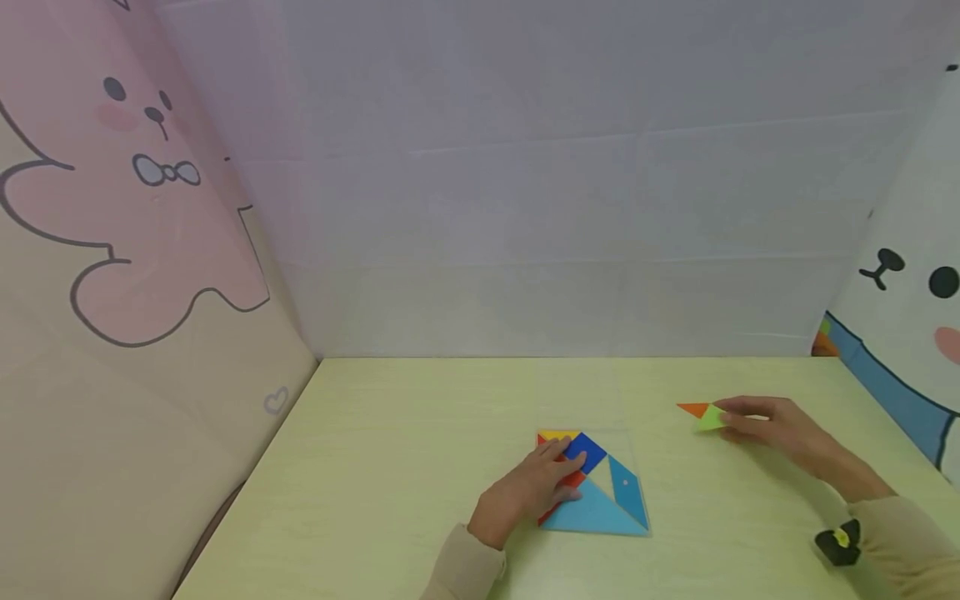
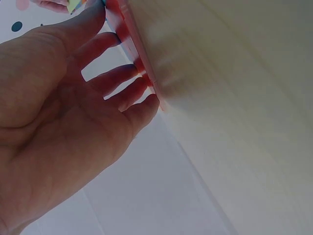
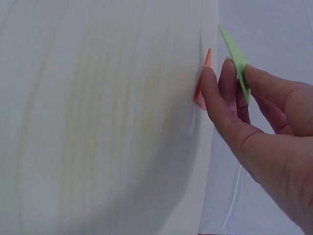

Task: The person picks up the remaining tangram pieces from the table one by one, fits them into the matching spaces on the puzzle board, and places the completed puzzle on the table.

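A tangram in a clear square tray (image 1: 637, 533) lies on the table. In it are a dark blue square (image 1: 588, 454), a large light blue triangle (image 1: 592, 510), a blue parallelogram (image 1: 628, 492), a yellow piece (image 1: 555, 434) and red areas partly hidden by fingers. A pale triangular gap shows beside the parallelogram. My left hand (image 1: 521, 492) rests on the tray's left part, fingers spread and relaxed. Farther right, my right hand (image 1: 783, 433) pinches a light green tangram piece (image 3: 236, 61) between thumb and fingers. Beside its fingers, an orange triangle (image 1: 692, 408) lies on the table.
The pale wooden table (image 1: 390, 467) ends at a white cloth backdrop (image 1: 480, 208). Cloths with cartoon animals hang at the left (image 1: 172, 233) and right (image 1: 907, 250). A black strap piece (image 1: 838, 543) shows at my right wrist.
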Demonstrator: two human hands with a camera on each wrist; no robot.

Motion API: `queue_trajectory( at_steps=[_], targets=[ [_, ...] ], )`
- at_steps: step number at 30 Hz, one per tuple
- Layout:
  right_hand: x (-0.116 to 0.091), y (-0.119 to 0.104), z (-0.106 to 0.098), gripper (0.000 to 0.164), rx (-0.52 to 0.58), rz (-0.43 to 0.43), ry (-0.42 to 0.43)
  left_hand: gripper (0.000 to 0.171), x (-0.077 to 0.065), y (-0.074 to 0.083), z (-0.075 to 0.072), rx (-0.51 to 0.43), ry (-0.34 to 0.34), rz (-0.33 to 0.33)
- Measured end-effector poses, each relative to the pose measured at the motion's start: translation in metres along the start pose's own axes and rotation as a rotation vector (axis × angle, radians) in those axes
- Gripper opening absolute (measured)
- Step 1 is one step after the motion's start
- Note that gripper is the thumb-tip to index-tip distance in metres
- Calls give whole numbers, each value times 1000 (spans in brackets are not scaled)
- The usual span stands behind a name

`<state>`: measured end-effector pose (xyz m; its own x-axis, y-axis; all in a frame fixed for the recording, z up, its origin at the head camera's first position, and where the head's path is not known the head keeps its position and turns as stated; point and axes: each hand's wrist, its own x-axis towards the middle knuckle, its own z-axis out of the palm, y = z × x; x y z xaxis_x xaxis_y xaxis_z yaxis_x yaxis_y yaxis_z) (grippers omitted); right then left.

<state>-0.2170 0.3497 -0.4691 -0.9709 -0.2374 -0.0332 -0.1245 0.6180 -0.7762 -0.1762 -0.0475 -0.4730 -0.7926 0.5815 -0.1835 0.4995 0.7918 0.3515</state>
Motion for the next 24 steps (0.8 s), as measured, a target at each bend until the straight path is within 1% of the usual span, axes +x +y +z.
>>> queue_trajectory(
  at_steps=[6, 12, 15, 18, 20, 24],
  targets=[
    [0, -3, 2, 46, 18, 26, -43, 58, 1, -1, 1, 2, -3, -11],
    [-1, -5, 5, 48, -36, 28, -64, 58, 1, -1, 2, 7, 3, -4],
    [-1, -8, 7, 50, -45, 27, -80, 58, 0, -1, 2, 8, 6, 0],
    [0, -11, 9, 50, -15, 32, -95, 58, -1, 0, 1, 4, 7, 2],
    [0, -13, 10, 49, 28, 24, -110, 58, -1, 0, 0, 4, 6, 3],
    [0, -16, 11, 40, 132, -47, -152, 58, -1, 0, 1, 9, 4, 2]
  ],
)
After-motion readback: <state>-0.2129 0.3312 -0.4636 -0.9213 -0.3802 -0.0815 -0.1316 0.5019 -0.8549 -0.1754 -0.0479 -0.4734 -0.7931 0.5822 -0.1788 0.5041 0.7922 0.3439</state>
